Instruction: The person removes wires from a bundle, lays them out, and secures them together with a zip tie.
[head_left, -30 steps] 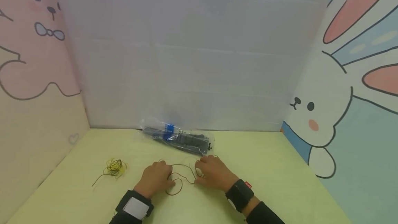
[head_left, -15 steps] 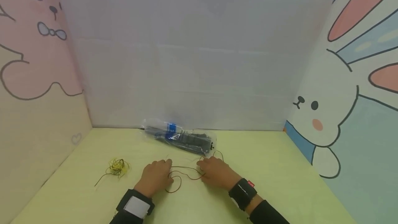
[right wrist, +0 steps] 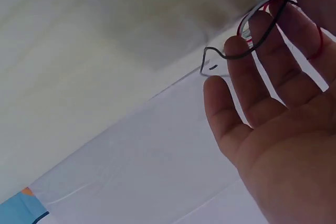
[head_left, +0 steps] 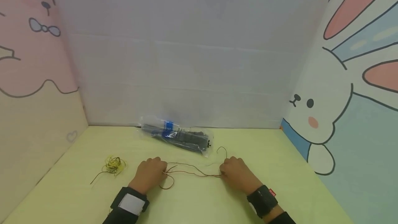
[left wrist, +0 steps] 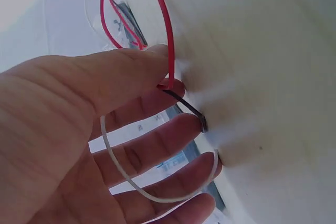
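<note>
Thin wires [head_left: 186,171] stretch across the table between both hands. At their left end my left hand [head_left: 150,174] pinches them between thumb and index finger, its other fingers spread loosely. The left wrist view shows a looped red wire [left wrist: 170,40], a short black end [left wrist: 184,102] and a curved white wire [left wrist: 123,170] there. On the other side my right hand [head_left: 237,174] pinches the wires between thumb and fingertip. From that pinch a black wire [right wrist: 270,30] bends out past the fingers, beside red and grey strands. The exact contact of the right fingertips is partly cut off.
A clear plastic bag [head_left: 183,139] with dark contents and a blue label lies at the back of the table, near the white back panel [head_left: 186,61]. Left of my left hand sits a tangled yellow-and-dark wire bundle [head_left: 114,166]. Printed side panels [head_left: 367,130] flank the table.
My right hand has moved rightward, away from the left hand. The wires between the hands now span a longer, straighter stretch, and a hooked wire end sticks up behind the right hand.
</note>
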Tool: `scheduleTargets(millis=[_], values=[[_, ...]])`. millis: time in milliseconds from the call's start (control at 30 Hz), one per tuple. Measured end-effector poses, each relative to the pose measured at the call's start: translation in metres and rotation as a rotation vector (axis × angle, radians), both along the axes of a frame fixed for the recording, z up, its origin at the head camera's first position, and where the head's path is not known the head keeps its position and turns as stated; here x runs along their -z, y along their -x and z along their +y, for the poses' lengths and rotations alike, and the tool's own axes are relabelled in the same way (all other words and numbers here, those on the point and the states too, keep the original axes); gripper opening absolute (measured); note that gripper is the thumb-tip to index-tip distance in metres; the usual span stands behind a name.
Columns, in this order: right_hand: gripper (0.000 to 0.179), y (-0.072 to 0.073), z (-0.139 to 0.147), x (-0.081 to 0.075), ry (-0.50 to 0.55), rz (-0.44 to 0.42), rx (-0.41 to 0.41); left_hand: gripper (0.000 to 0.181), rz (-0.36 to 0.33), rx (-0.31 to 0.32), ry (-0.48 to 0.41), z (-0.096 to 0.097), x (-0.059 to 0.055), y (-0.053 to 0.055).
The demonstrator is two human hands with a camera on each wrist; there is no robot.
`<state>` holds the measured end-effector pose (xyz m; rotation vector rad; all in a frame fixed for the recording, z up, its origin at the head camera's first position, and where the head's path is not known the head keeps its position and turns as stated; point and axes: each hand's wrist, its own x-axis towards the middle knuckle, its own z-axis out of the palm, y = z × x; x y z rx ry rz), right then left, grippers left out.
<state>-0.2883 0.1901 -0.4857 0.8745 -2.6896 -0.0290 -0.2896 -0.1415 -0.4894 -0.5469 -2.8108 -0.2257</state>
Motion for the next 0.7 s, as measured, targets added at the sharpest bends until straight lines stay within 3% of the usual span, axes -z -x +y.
scheduleTargets(millis=[300, 567, 700], values=[[0.021, 0.002, 0.024, 0.000, 0.032, 0.020, 0.021, 0.022, 0.086, 0.021, 0.016, -0.004, 0.000, 0.002], [0.030, 0.003, 0.025, -0.004, 0.076, -0.006, -0.003, 0.036, -0.048, 0.017, -0.029, -0.005, -0.007, 0.003], [0.031, 0.003, 0.022, -0.005, 0.073, 0.010, 0.021, 0.027, -0.028, 0.021, -0.023, -0.011, -0.004, 0.008]])
